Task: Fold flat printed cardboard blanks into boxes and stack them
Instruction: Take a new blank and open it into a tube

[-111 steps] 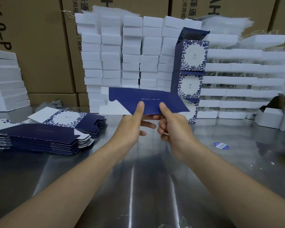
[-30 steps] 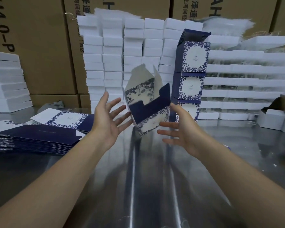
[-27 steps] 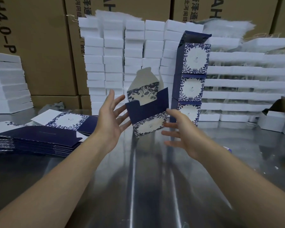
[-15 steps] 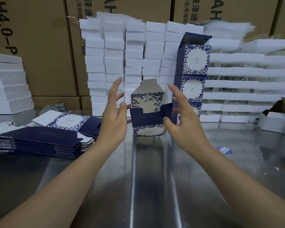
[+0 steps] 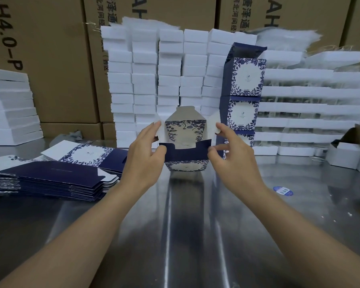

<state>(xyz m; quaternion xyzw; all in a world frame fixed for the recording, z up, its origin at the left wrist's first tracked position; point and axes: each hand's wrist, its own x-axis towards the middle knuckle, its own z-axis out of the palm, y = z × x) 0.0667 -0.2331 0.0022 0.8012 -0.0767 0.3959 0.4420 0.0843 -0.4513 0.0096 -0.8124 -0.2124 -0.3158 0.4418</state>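
Stacks of white slabs [image 5: 8,107] on the far left, with brown cartons [image 5: 56,59] printed in black running along the back. In front of those, on the shiny metal desk [image 5: 185,235], there's a pile of flat blanks [image 5: 56,179] lying navy side up. A second pile [image 5: 87,154] just behind it shows the white panel with the blue leaf border.

Left hand [image 5: 143,156] comes next. Its fingers [image 5: 152,129] are curled onto the white side flap on the left of the half-folded box [image 5: 186,146], thumb pressed at the left end of the navy front panel. The box is dead centre, upright between both hands, top open, tall back flap sticking up and both side flaps spread outward. Its bottom edge is right at the desk surface, but I can't tell if it's actually resting there.

Right hand [image 5: 233,161] mirrors the other one: forefinger hooked on the right side flap, thumb at the right end of the navy panel. So both sets of fingers are clamped on the box.

Behind the box is a wall of white blocks [image 5: 154,80]. Just right of that stands a tower of finished boxes [image 5: 243,96], three high, top one with its lid flap up. Further right are rows of long white trays [image 5: 310,104], a round blue sticker [image 5: 282,191] on the desk, and a small open white carton [image 5: 344,155] near the edge.
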